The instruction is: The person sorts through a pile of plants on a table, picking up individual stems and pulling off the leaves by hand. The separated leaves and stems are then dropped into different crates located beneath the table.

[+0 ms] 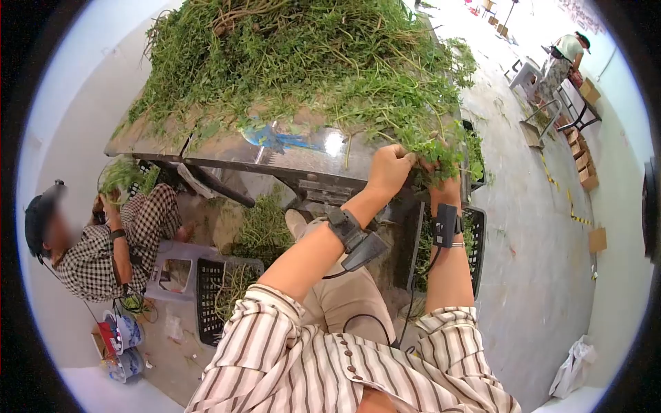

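A big heap of leafy green stems (289, 62) covers most of the metal table (227, 146). At the table's front right corner, my left hand (391, 167) has its fingers pressed together at the edge of a leafy bunch (437, 155). My right hand (444, 177) is beside it, wrapped round the bunch and partly hidden by its leaves. Both wrists carry dark strapped devices. A blue mark (275, 140) shows on the tabletop near the front edge.
Black crates (475, 241) with greens stand below the table at right, another (210, 303) at lower left. A seated person (103, 255) holds greens at left. Another person (568, 58) stands far right near cardboard boxes (585, 168). Greens lie under the table.
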`<state>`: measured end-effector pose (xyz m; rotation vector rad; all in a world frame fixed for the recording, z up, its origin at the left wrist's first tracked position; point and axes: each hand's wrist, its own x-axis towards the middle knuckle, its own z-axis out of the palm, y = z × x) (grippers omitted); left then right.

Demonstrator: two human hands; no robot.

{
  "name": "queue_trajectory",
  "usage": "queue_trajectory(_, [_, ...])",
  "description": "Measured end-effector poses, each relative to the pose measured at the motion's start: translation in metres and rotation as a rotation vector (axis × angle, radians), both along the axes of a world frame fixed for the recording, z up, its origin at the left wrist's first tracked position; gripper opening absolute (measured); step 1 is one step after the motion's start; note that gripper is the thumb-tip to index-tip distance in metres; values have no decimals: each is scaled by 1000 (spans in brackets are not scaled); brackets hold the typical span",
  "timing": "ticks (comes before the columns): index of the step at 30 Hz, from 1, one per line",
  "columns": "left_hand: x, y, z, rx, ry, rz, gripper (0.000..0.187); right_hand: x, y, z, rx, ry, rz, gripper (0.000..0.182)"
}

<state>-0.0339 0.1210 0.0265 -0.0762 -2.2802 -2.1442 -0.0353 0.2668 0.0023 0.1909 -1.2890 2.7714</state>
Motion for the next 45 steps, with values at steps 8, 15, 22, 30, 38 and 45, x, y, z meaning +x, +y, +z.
queue_trajectory(8, [13, -34, 15, -43, 70, 69, 19, -18, 28, -43, 142, -163, -98, 29])
queue_trajectory(15, [9, -82, 19, -326, 266, 202, 20, -3, 32, -39, -168, -199, 49, 32])
queue_trajectory(22, [-8, -127, 5, -333, 462, 433, 22, 3, 11, -3, -96, -353, -221, 47])
queue_trajectory(30, [-14, -123, -2, -330, 476, 555, 23, 21, 23, -14, 108, -1, -39, 41])
queue_trajectory(38, [-4, -120, 0, -327, 553, 552, 12, 15, -16, 77, 747, 205, -30, 29])
queue_trajectory(45, [-6, -118, -5, -386, 643, 569, 14, -38, -77, 136, 1046, 114, 230, 28])
